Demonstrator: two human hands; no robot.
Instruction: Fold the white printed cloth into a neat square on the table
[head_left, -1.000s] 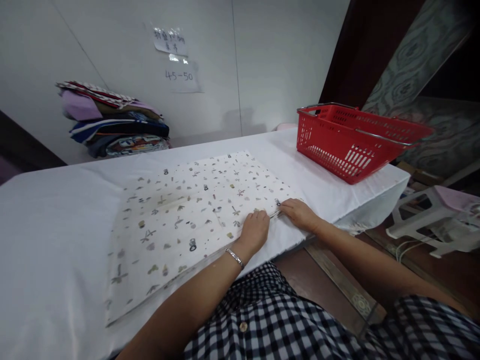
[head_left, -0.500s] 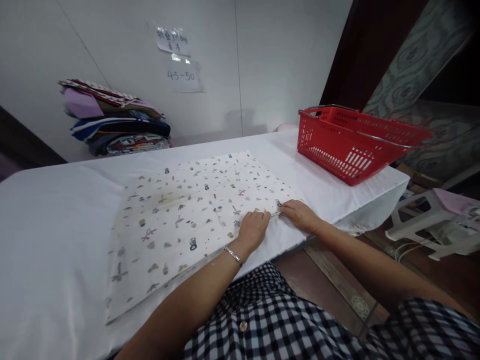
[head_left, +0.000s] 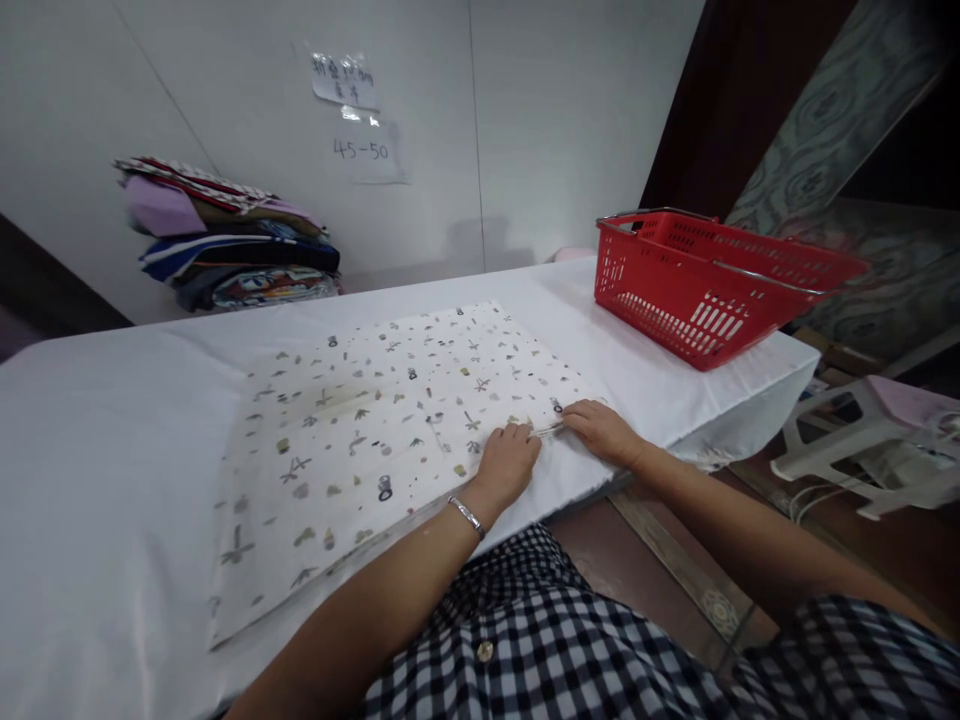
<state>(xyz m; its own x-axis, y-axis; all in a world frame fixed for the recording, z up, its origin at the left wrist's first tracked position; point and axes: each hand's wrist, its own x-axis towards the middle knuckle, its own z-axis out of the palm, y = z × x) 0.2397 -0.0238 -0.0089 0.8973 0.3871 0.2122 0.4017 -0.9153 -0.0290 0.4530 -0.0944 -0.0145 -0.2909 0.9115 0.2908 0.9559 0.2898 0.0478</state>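
Note:
A white folded cloth (head_left: 405,410) printed with small grey, green and brown motifs lies flat on the white-covered table. Along its near edge several layers show. My left hand (head_left: 507,466), with a silver bracelet at the wrist, has its fingers curled over that edge. A short way to the right, my right hand (head_left: 602,432) grips the same edge near the cloth's right corner. Both thumbs are mostly hidden, and a small stretch of edge shows between the hands.
At the right end of the table (head_left: 97,430) stands a red plastic basket (head_left: 675,290) with metal handles. A stack of folded fabrics (head_left: 240,250) sits at the back left against the wall. Handwritten paper signs (head_left: 367,150) hang there. A white stool (head_left: 847,450) stands to the right.
Almost nothing differs. My left hand stays curled on the cloth's edge, and my right hand has shifted very slightly to the right.

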